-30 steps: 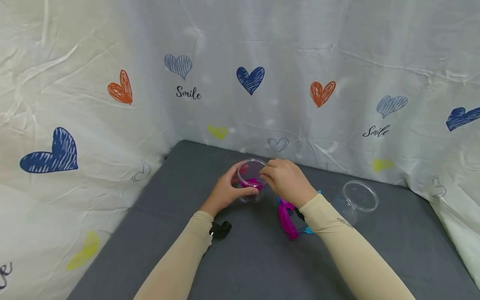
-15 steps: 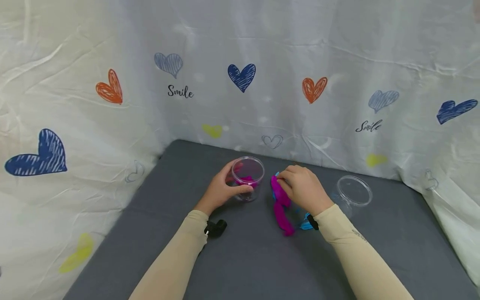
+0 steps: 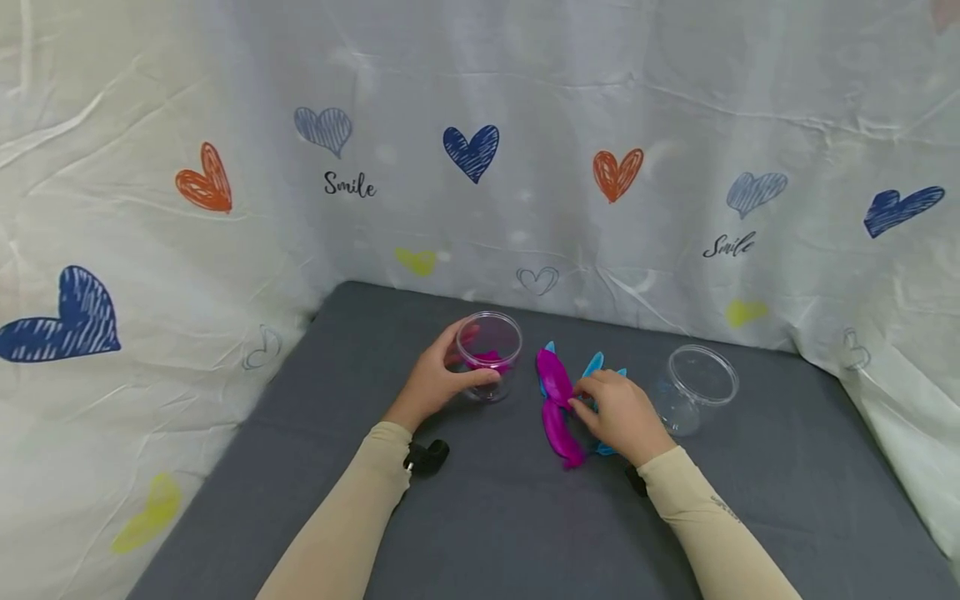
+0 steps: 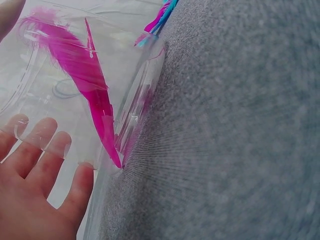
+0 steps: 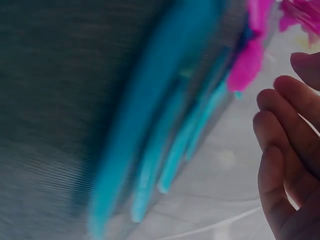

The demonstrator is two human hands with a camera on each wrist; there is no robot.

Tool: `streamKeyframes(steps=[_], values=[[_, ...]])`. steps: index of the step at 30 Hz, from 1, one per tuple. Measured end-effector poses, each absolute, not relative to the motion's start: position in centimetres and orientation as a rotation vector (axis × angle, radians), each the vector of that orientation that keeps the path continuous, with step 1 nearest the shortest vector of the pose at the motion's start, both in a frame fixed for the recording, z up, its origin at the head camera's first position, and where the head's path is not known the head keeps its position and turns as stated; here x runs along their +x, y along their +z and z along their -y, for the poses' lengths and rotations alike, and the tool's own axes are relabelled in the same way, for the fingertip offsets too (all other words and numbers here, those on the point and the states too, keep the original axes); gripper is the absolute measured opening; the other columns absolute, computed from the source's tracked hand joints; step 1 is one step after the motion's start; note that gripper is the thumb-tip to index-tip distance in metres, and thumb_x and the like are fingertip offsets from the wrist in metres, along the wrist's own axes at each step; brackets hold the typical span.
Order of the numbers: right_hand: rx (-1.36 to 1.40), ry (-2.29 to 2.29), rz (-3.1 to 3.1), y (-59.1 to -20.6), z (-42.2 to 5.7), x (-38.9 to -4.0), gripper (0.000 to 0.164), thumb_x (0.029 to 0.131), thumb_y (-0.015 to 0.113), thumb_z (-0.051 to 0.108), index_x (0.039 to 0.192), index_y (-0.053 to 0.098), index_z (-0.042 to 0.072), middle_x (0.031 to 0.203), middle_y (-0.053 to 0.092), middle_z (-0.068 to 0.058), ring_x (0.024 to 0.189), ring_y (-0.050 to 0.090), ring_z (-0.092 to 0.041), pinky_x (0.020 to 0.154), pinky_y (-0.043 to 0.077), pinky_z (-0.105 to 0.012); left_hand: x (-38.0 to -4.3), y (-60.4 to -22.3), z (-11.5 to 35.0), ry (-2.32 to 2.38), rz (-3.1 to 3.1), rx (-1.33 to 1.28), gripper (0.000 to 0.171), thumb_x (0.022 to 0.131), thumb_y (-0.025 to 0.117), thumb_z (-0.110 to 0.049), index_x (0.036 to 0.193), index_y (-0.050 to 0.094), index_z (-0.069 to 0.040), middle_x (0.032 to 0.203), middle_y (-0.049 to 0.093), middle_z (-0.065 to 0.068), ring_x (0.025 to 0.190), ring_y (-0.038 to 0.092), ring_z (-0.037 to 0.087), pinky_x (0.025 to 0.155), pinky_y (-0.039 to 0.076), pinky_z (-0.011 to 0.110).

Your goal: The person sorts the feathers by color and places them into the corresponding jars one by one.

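Fingers of the left hand grip the left jar while those of the right hand, grip not determinable, adjoin pink feathers right of that jar, where overlap could drag blue feathers along.

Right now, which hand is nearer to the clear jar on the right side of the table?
Right. The right hand is just to the left of that jar; the left hand is well farther left, gripping the other jar.
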State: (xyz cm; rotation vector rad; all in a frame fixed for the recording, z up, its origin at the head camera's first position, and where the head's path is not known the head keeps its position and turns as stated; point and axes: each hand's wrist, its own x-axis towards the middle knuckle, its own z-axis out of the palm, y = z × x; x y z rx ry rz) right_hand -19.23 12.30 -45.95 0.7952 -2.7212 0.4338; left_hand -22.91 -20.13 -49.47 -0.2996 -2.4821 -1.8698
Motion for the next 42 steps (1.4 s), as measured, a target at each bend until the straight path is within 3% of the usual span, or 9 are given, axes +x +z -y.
streamKeyframes(steps=[14, 20, 30, 42], values=[[0.792, 0.372, 2.749, -47.8, -11.9, -18.7, 0.024, 0.091, 0.09, 0.029, 0.08, 0.072, 0.018, 0.078, 0.065, 0.006, 0.069, 0.059, -0.008, 0.063, 0.053, -0.029, -22.7, -49.7, 20.6, -1.867, 2.473, -0.296, 0.098, 0.079, 0.098, -0.045, 0.161, 0.044, -0.044, 0.164, 0.055, 0.001, 0.136, 0.063, 0.03, 0.115, 0.05, 0.06], [0.794, 0.324, 2.752, -47.8, -12.0, -18.4, 0.019, 0.09, 0.09, 0.024, 0.081, 0.075, 0.015, 0.075, 0.065, 0.005, 0.067, 0.06, -0.008, 0.061, 0.053, -0.028, -22.8, -50.0, 20.2, -1.869, 2.481, -0.297, 0.096, 0.079, 0.098, -0.047, 0.159, 0.044, -0.05, 0.164, 0.055, 0.002, 0.135, 0.064, 0.028, 0.115, 0.051, 0.06], [0.759, 0.325, 2.771, -48.0, -12.1, -18.5, 0.02, 0.09, 0.09, 0.026, 0.079, 0.075, 0.017, 0.077, 0.066, 0.006, 0.067, 0.062, -0.008, 0.062, 0.055, -0.029, -22.7, -49.7, 20.1, -1.857, 2.479, -0.311, 0.104, 0.079, 0.097, -0.049, 0.165, 0.042, -0.033, 0.164, 0.055, 0.004, 0.136, 0.063, 0.03, 0.115, 0.051, 0.06], [0.727, 0.312, 2.744, -47.8, -11.9, -18.6, 0.018, 0.089, 0.089, 0.019, 0.078, 0.076, 0.015, 0.072, 0.061, 0.006, 0.062, 0.053, -0.006, 0.056, 0.048, -0.026, -22.6, -49.4, 20.2, -1.844, 2.486, -0.313, 0.102, 0.079, 0.097, -0.049, 0.164, 0.042, -0.038, 0.164, 0.055, -0.001, 0.139, 0.061, 0.03, 0.117, 0.049, 0.06]])
